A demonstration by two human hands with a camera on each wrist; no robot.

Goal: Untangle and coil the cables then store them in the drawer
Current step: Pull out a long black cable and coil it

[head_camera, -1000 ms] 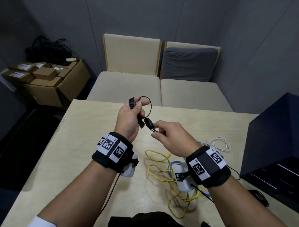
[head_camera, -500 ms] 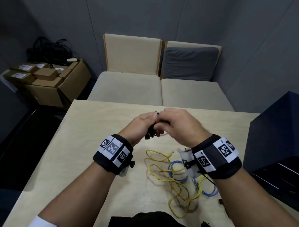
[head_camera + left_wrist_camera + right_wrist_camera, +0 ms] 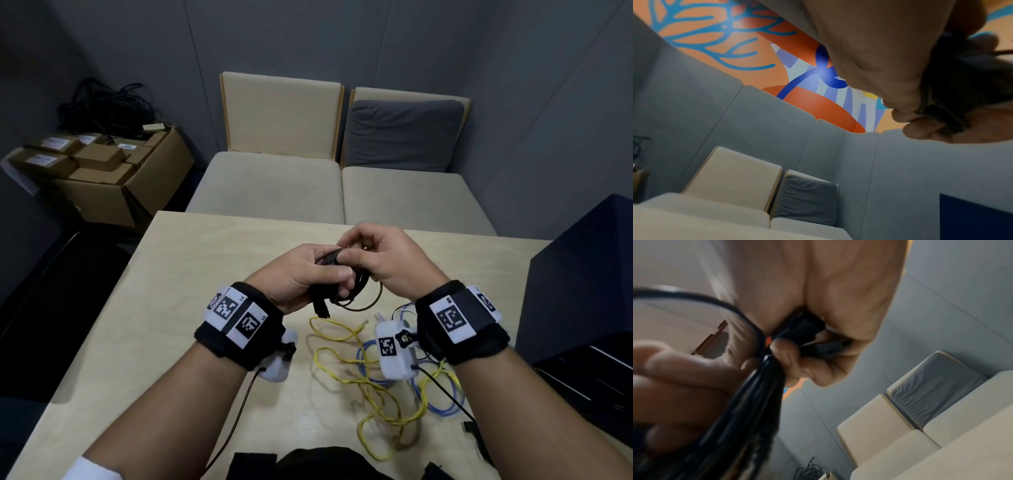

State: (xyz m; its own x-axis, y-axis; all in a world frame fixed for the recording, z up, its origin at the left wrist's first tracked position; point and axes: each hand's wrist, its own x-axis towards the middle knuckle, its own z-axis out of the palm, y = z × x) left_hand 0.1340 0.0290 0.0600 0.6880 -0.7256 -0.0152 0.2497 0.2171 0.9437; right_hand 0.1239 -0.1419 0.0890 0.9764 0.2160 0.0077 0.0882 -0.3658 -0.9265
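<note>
Both hands hold a coiled black cable (image 3: 346,291) above the middle of the table. My left hand (image 3: 308,274) grips the bundle of loops, and a plug end hangs below its fingers. My right hand (image 3: 376,260) pinches the cable's other end at the top of the bundle. In the right wrist view the black strands (image 3: 756,394) run between thumb and fingers. The left wrist view shows my fingers closed round the dark cable (image 3: 953,91). A tangled yellow cable (image 3: 346,370) and a blue cable (image 3: 428,401) lie on the table below my wrists.
A dark blue drawer cabinet (image 3: 582,308) stands at the table's right edge. Two beige seats (image 3: 335,192) with a grey cushion lie beyond the light wooden table (image 3: 171,308). Cardboard boxes with black wires (image 3: 102,157) sit on the floor at far left.
My hands came together and lowered toward the table. The right hand moved up from below the coil to its top, and the loose loop has been drawn in against the bundle.
</note>
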